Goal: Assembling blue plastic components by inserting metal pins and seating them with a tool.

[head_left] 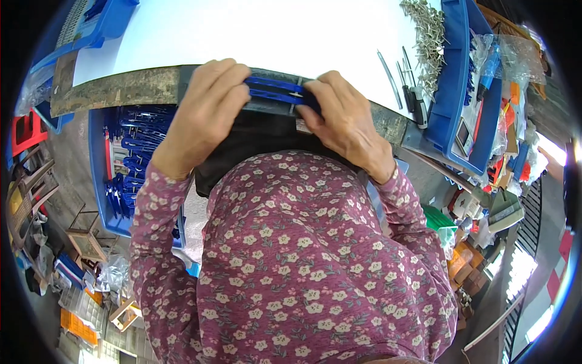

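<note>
Both my hands are at the front edge of the workbench, on a long blue plastic part [273, 91]. A thin metal pin [298, 91] stands crosswise near the part's right end. My left hand [209, 109] is closed round the left end, fingers curled over the top. At the other end, next to the pin, my right hand [345, 118] grips with its thumb below and fingers above. The fingers hide both ends of the part, so its full shape cannot be made out.
A pile of metal pins [427, 39] lies on the white worktop [254, 30] at the right, near a black-handled screwdriver [419, 108]. Beyond stands a blue bin [445, 124] with tools. Below the worn bench edge [139, 85], a blue crate [97, 164] holds several blue parts.
</note>
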`<move>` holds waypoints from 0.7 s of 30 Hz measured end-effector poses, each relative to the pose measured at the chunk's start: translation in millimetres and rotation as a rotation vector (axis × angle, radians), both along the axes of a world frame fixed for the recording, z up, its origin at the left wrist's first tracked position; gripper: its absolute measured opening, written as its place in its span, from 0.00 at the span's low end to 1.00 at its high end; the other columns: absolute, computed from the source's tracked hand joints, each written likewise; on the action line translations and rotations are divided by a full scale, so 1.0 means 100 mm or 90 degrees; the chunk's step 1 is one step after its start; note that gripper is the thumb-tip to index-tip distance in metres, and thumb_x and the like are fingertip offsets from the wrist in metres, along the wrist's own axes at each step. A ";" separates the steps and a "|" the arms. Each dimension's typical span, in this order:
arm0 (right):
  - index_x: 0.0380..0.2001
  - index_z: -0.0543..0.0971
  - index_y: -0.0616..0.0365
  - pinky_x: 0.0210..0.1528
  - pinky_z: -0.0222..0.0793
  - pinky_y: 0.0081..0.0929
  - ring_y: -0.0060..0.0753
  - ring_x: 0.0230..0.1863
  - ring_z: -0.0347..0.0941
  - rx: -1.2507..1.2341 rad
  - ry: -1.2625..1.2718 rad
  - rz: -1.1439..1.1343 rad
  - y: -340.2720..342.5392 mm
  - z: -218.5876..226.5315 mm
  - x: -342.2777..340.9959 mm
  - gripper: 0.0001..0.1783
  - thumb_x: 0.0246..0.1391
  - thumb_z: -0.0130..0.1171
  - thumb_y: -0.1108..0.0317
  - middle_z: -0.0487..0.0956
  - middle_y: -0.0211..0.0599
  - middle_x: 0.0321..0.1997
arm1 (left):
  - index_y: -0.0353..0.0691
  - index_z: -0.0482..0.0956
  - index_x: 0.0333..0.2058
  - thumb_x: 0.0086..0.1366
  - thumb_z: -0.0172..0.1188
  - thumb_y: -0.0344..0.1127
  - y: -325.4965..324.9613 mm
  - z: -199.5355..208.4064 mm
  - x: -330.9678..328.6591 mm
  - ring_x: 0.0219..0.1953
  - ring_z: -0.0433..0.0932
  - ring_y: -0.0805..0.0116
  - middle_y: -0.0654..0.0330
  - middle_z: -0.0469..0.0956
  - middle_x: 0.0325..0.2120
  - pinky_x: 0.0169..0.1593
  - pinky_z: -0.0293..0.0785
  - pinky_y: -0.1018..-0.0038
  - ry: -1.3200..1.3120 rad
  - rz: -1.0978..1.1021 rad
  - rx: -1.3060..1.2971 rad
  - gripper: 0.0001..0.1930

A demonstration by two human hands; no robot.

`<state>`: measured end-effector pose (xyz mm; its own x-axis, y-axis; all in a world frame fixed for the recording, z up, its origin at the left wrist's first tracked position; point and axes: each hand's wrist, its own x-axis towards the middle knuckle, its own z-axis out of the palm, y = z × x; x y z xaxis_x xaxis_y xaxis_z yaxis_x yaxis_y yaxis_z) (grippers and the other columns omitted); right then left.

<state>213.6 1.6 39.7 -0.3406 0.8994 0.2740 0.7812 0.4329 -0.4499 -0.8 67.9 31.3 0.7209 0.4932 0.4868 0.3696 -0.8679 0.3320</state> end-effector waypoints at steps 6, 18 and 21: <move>0.34 0.70 0.64 0.23 0.64 0.28 0.36 0.24 0.68 0.007 0.034 -0.021 0.01 0.01 -0.02 0.18 0.36 0.63 0.76 0.69 0.39 0.28 | 0.32 0.69 0.26 0.46 0.57 0.22 0.04 -0.05 0.00 0.45 0.69 0.56 0.53 0.71 0.38 0.49 0.67 0.62 0.000 -0.010 -0.025 0.08; 0.26 0.68 0.63 0.22 0.63 0.29 0.36 0.21 0.66 0.070 0.101 0.052 0.47 -0.16 -0.73 0.13 0.35 0.62 0.75 0.65 0.38 0.25 | 0.32 0.71 0.29 0.47 0.57 0.18 0.15 0.14 -0.64 0.43 0.73 0.55 0.54 0.75 0.36 0.46 0.70 0.66 0.035 0.146 -0.017 0.09; 0.24 0.67 0.63 0.23 0.64 0.29 0.37 0.22 0.65 0.083 0.085 0.068 0.52 -0.18 -0.87 0.13 0.36 0.61 0.74 0.64 0.39 0.25 | 0.32 0.71 0.30 0.48 0.57 0.17 0.17 0.09 -0.79 0.43 0.73 0.56 0.54 0.75 0.36 0.46 0.69 0.67 0.024 0.163 -0.018 0.09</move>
<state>126.4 53.2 21.9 -0.3852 0.8139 0.4349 0.6643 0.5717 -0.4816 -79.9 84.7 40.6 0.5875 0.6755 0.4455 0.5891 -0.7345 0.3369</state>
